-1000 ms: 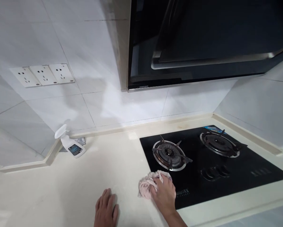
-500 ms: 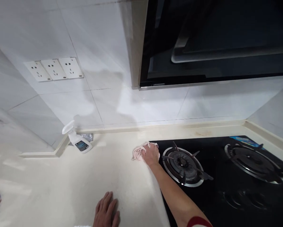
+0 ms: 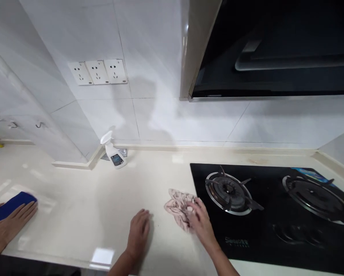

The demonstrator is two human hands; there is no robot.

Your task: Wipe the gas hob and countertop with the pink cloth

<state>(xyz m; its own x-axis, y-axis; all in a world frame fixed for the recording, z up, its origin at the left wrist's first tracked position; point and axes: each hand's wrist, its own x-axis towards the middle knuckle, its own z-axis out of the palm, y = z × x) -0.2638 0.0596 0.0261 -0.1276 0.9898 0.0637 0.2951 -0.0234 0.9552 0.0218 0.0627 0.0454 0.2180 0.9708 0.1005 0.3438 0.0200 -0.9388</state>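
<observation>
My right hand has its fingers bent into a crumpled pinkish cloth, pinching its right side. The cloth lies on the pale countertop, just left of the black gas stove. To the left of the cloth, my left hand rests on the counter, fingers curled in loosely, with nothing visible in them. A white spray bottle stands farther back near the wall corner, tilted in view. At the far left another person's hands press a blue cloth on the counter.
Two burners with pan supports sit on the stove. A dark range hood hangs above it. A silvery flat packet lies behind the bottle. Wall sockets and hooks are on the tiles. A brownish stain marks the back counter.
The view has swung left. My right hand has drawn the cloth nearer to me, away from the stove's back corner. My left hand's fingers have curled in. More of the other person's hands and blue cloth shows.
</observation>
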